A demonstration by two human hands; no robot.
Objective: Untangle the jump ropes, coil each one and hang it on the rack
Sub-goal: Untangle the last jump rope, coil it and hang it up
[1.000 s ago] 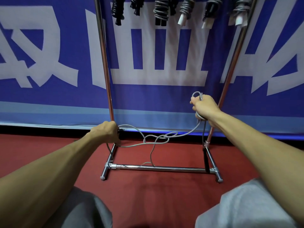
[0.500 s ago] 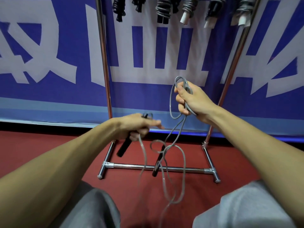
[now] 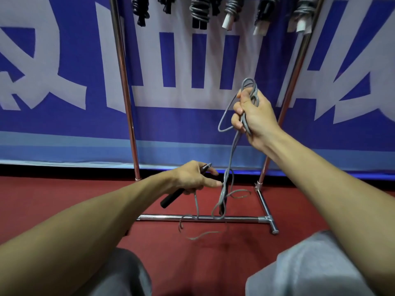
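A grey jump rope (image 3: pixel 232 154) with black handles hangs between my hands in front of the chrome rack (image 3: pixel 125 86). My right hand (image 3: pixel 253 116) is raised and grips several loops of the cord. My left hand (image 3: pixel 192 178), lower and nearer the middle, holds one black handle (image 3: pixel 171 197), which slants down to the left. The second black handle (image 3: pixel 223 201) dangles among the tangled cord beneath my hands. Loose cord trails over the rack's bottom bar (image 3: pixel 235 218) onto the floor.
Several coiled ropes (image 3: pixel 199 11) hang from the top of the rack. A blue and white banner (image 3: pixel 64 82) stands behind it. The floor (image 3: pixel 203 263) is red. My grey-clad knees (image 3: pixel 310 272) sit at the bottom of the view.
My right hand has risen with more loops of cord in it. My left hand has moved right from the rack's left post, carrying its handle. The second handle now dangles between my hands.
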